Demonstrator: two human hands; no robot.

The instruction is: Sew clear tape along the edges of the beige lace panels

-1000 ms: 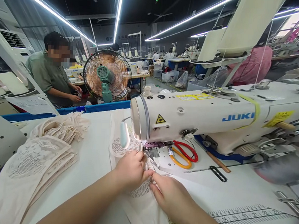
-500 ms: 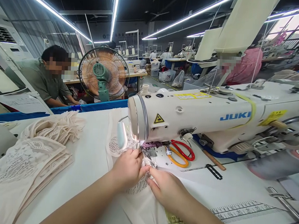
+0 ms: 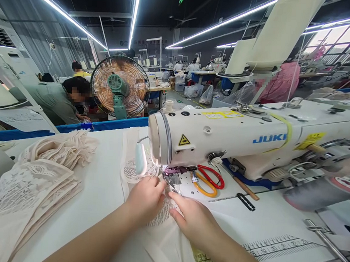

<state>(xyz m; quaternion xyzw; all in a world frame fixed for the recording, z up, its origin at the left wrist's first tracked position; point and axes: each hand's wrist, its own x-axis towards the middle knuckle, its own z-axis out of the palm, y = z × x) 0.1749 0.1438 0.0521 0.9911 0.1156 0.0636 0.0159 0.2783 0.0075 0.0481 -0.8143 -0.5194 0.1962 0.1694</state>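
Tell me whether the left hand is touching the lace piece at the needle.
Touching. The head view shows the left hand pressing flat on the lace piece, fingers over its edge.

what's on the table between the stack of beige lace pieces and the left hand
In the head view, only bare white tabletop lies between the stack of beige lace pieces and the left hand.

The sewing machine (image 3: pixel 235 139) was cream-white with blue lettering and yellow warning labels. At its five o'clock lay scissors (image 3: pixel 209 180) with one red and one orange handle. At nine o'clock sat beige floral lace pieces (image 3: pixel 36 179); at eleven o'clock, a teal fan (image 3: pixel 120 86) with orange blades.
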